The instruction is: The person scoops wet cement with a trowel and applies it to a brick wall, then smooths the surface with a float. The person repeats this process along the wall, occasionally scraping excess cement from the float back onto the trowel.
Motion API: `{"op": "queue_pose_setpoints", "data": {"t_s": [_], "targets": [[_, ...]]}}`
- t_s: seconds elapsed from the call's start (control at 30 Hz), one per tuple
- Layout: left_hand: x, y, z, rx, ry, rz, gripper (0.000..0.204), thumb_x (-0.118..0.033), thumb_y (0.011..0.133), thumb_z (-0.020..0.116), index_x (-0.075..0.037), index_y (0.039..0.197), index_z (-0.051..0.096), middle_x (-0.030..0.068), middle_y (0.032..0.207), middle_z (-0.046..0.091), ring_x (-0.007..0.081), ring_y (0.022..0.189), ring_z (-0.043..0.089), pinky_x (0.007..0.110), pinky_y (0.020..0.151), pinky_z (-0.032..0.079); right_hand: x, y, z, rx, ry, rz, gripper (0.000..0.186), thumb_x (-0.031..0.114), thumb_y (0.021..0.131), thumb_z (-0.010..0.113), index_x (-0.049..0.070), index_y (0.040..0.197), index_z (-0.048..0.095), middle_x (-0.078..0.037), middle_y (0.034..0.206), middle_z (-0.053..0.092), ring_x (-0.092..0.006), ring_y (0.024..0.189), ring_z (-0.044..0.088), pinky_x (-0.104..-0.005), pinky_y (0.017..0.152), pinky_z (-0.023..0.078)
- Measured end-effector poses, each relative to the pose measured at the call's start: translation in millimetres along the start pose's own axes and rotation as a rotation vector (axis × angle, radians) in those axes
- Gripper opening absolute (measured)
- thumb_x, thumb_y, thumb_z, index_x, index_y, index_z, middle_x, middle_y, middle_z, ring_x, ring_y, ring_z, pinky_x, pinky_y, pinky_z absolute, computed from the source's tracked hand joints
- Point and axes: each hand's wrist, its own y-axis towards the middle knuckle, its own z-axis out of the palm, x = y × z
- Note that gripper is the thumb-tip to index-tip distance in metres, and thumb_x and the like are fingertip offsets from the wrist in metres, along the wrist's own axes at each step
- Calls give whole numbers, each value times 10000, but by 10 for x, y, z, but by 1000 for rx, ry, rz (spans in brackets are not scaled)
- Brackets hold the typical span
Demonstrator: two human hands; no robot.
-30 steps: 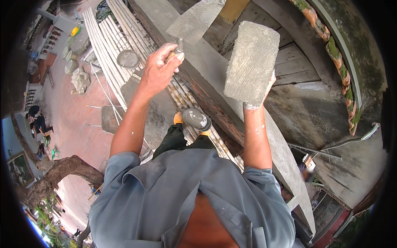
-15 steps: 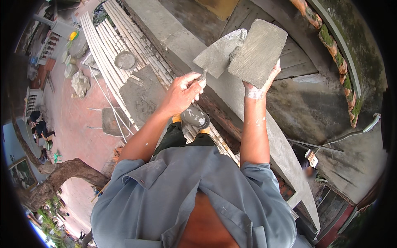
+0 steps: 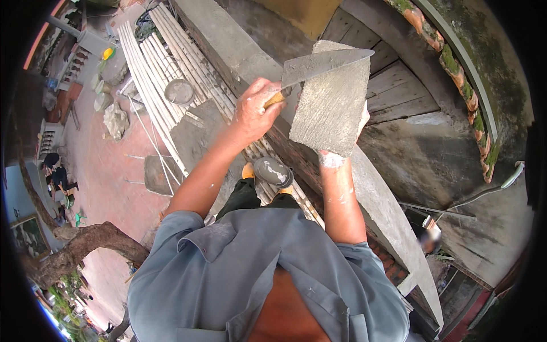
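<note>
My left hand is closed on the wooden handle of a bricklaying trowel. Its grey blade lies edge-on across the far part of a rectangular plastering float, whose upward face is coated with wet grey mortar. From beneath, my right hand grips the float; its fingers show only at the right edge, and the handle is hidden. White splashes mark the right wrist and forearm. Both tools are in front of me, over a long grey cement ledge.
I stand on whitish poles, with a dark, white-spotted round object between my feet. A round bucket sits to the left, near a mortar-covered board. A tree branch curves at lower left. People are further off.
The trowel has turned from flat beside the float to edge-on across its far part. The float has shifted left and slightly nearer, and both hands have moved with their tools.
</note>
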Motion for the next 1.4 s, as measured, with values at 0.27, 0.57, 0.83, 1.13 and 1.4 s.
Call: {"op": "queue_pose_setpoints", "data": {"t_s": [0.27,0.57,0.83,1.13,1.4], "targets": [[112,-497,-354,37,50,-131,310,-112,920,757,62,1160,663,143,1077,645,239,935,658,353,808,536,411,224,-136,-110,132,-31,735,571,946,433,20,1414,568,-243,1184,708,-408,959,732,-545,791,620],[-200,135,-598,422,-1033,-563,436,-379,1083,575,51,1122,636,76,772,621,119,588,555,253,515,465,-55,-142,-34,14,-110,224,547,427,1028,403,0,1296,612,-221,1075,726,-378,846,738,-508,674,622],[158,-89,-942,734,-702,-727,387,-329,1052,613,51,1068,685,95,764,652,112,538,552,263,488,465,269,-352,-179,-135,93,283,580,486,1017,397,19,1268,632,-196,1050,727,-375,806,718,-502,661,592],[-103,-537,-1257,397,238,-165,429,-218,947,765,106,1210,671,166,904,700,241,822,671,367,780,534,373,-360,-601,-147,214,268,601,493,1010,443,27,1348,617,-196,1157,730,-363,899,740,-517,736,628],[-173,-373,-1030,533,384,-23,323,-208,862,806,-14,1114,746,150,882,654,354,808,654,442,731,528,-41,-495,-793,-175,229,278,555,484,1028,483,56,1353,624,-151,1215,719,-314,1010,739,-476,826,638]]}}
